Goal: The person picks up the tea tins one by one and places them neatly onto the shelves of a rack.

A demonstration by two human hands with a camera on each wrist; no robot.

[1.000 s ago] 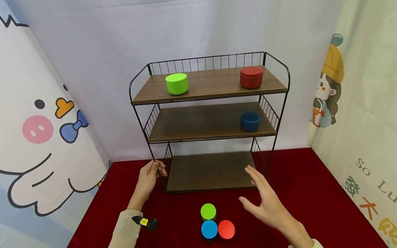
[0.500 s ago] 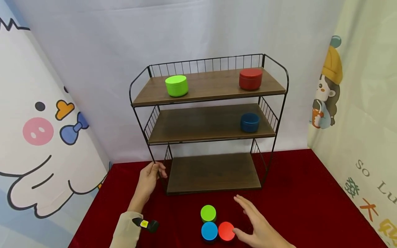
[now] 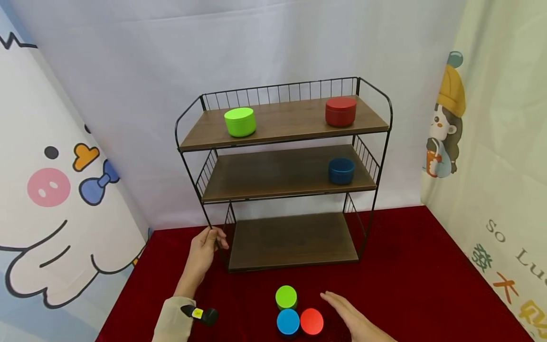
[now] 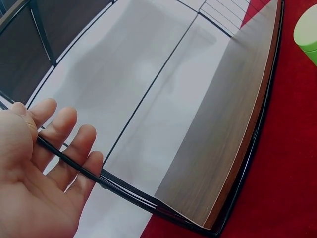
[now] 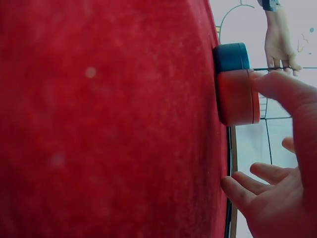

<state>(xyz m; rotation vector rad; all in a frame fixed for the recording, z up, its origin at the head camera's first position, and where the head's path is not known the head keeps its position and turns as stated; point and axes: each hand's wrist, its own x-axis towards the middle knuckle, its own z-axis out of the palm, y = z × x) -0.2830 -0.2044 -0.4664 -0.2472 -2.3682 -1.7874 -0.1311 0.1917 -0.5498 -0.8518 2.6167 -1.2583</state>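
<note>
My left hand [image 3: 200, 254] grips the black front left post of a three-tier shelf [image 3: 282, 192]. In the left wrist view its fingers [image 4: 79, 144] curl round the wire. My right hand [image 3: 356, 319] is low over the cloth at the front, just right of a red round tin [image 3: 312, 322], fingers spread. In the right wrist view the thumb's tip is right at the red tin's lid edge. A blue tin [image 3: 288, 323] stands left of the red one, with a green tin [image 3: 286, 297] just behind the blue.
On the top tier stand a green tin [image 3: 240, 122] at left and a red tin [image 3: 340, 112] at right. A dark blue tin [image 3: 341, 171] sits on the right of the middle tier. Red cloth [image 3: 406, 275] covers the table, with printed curtains [image 3: 491, 142] around.
My right hand has come down and toward me, from in front of the bottom tier to beside the red tin at the front. The left hand keeps its grip on the post.
</note>
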